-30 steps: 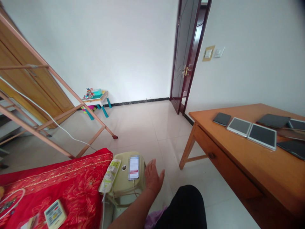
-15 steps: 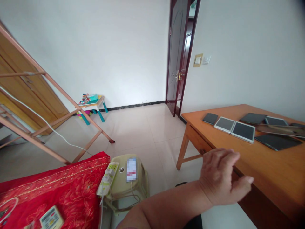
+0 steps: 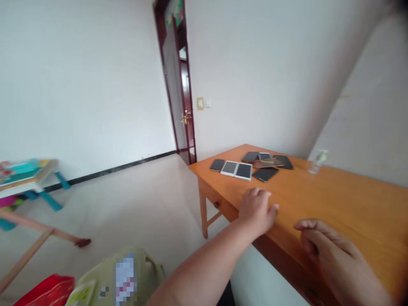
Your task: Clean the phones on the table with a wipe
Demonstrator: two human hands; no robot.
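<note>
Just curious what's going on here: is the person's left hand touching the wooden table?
Touching. The head view shows the left hand resting palm-down on the near edge of the wooden table, no gap visible.

orange-brown wooden table (image 3: pixel 334 204), dark and white-framed tablets (image 3: pixel 237 169), dark red door (image 3: pixel 178 85), red cloth (image 3: pixel 47 289)

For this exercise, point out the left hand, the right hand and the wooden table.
left hand (image 3: pixel 257 209), head view, on the knuckles.
right hand (image 3: pixel 331 250), head view, back of the hand.
wooden table (image 3: pixel 344 199), head view, bare top.
</note>
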